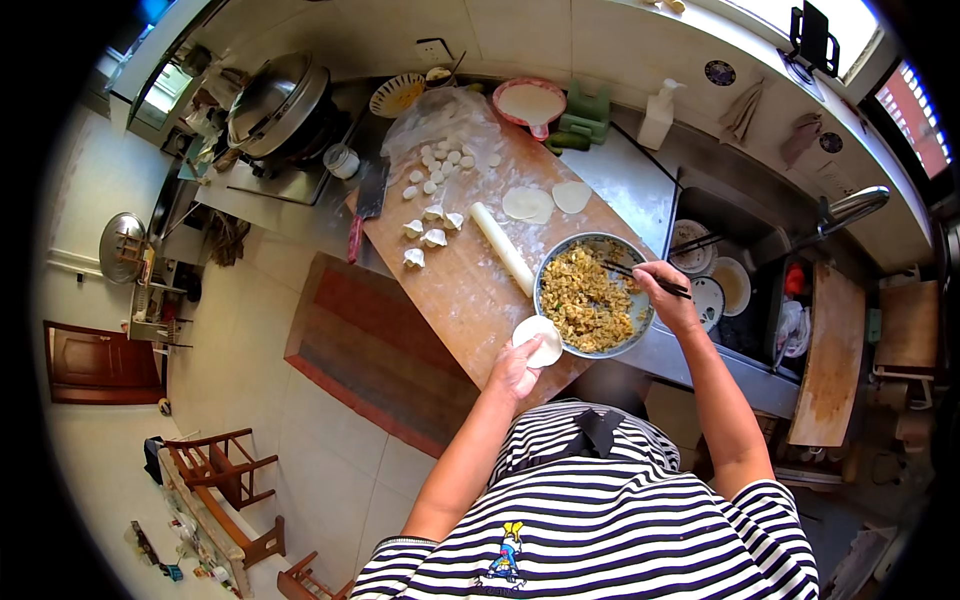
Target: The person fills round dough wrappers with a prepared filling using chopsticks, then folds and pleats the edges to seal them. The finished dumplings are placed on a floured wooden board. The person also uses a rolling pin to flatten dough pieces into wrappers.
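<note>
My left hand (517, 369) holds a round dough wrapper (541, 341) just off the near rim of a large bowl (641, 341). In my right hand (664, 291) is a pair of dark chopsticks (675, 288), their tips down in the bowl. Chopped filling (581, 300) covers most of the bowl's inside. Left of the bowl a white rolling pin (501, 249) lies on the floured wooden board (442, 300). Flat dough wrappers (527, 204) rest beyond it, one apart (571, 197). Several folded dumplings (433, 238) sit toward the board's left edge, near small dough pieces (442, 163).
A cleaver (370, 196) with a red handle lies over the board's left edge. Behind are a plastic bag (442, 120), a pink bowl of flour (529, 103) and a cucumber (568, 140). A lidded wok (277, 105) stands left; a sink with dishes (694, 247) lies right.
</note>
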`<state>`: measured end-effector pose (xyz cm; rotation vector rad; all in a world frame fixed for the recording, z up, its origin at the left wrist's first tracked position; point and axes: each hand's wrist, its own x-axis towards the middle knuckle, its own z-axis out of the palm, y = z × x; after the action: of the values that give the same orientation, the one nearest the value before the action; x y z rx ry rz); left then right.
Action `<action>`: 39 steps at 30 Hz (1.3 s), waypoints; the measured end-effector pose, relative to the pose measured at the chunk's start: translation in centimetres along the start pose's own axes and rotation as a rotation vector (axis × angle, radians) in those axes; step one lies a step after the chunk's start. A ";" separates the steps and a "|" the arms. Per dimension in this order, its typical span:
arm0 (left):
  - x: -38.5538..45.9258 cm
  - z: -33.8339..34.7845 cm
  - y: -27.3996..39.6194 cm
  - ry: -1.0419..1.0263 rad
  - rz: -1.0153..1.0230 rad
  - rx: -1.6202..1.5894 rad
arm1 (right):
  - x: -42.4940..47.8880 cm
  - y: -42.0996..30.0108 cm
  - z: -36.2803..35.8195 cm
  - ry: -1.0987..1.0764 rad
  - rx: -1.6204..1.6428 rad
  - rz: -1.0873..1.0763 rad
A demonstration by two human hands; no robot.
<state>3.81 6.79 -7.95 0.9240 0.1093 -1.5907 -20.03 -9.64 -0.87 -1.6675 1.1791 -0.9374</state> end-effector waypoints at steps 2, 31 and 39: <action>0.1 -0.1 0.1 0.021 -0.001 -0.013 | -0.3 -0.5 -0.2 -0.114 0.005 -0.014; -1.1 3.0 0.5 0.111 0.039 -0.130 | -6.5 4.0 0.5 0.131 0.940 0.777; 1.8 4.4 0.1 -0.005 0.144 0.046 | -6.6 2.1 -1.1 0.125 0.968 0.687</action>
<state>1.83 2.96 -6.05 0.9427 0.0027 -1.4673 -23.45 -3.96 -3.07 -0.3951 1.0068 -0.9291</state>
